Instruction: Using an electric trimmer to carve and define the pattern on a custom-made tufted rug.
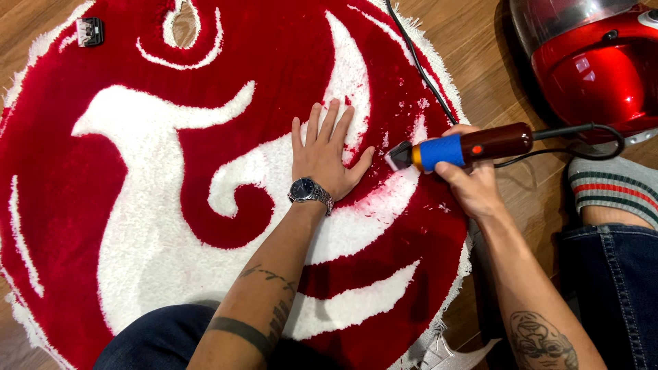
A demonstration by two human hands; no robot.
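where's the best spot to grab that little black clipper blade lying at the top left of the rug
Pinch the black clipper blade across its two short sides, coming straight down from above. It lies flat on the red rug pile, well apart from both hands, so nothing blocks a top approach.

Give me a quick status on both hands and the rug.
Left hand flat on red-and-white rug. Right hand grips corded trimmer, blade at the pile. Loose fluff beside blade.
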